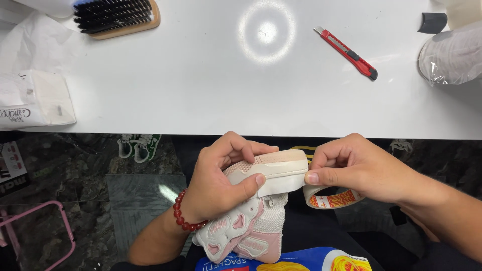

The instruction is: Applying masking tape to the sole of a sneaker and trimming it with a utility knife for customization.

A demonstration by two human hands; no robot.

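My left hand (221, 175) grips a small white and pink sneaker (253, 221) by its sole, held below the table's front edge with the sole turned toward the table. The thumb presses on white tape laid along the sole's side (281, 183). My right hand (356, 168) pinches the sole's toe end with thumb and fingers and holds a roll of tape (331, 198), which hangs beneath it. A red bead bracelet (182, 216) circles my left wrist.
On the white table (201, 85) lie a red utility knife (347, 52), a wooden brush with black bristles (118, 17), a white paper packet (32, 100) and a plastic-wrapped object (452, 55). Dark floor, a pair of shoes (138, 145) and a pink frame (40, 231) lie below.
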